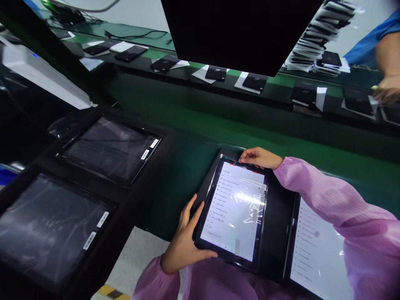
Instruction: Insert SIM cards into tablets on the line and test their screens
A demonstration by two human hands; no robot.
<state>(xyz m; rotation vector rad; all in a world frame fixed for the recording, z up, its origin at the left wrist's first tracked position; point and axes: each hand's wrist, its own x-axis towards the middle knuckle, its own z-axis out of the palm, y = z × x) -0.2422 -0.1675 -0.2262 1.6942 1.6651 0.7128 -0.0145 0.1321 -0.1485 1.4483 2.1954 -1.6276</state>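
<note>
In front of me a tablet (233, 208) lies tilted with its screen lit, showing a list of text lines under a glossy film. My left hand (184, 239) grips its lower left corner, thumb on the front bezel and fingers along the left edge. At the top edge of the tablet, my right hand (259, 158) has its fingertips pinched together; what is between them is too small to make out. Beside it on the right, partly covered by my sleeve, is a second lit tablet (312, 250).
To the left rest two dark tablets (108, 148) (51, 229) with white labels. Behind, a shelf (193, 89) carries several black devices on white sheets. A dark panel (240, 33) hangs overhead. At right, another person's hand (387, 89) is near a stack of papers and devices (318, 37).
</note>
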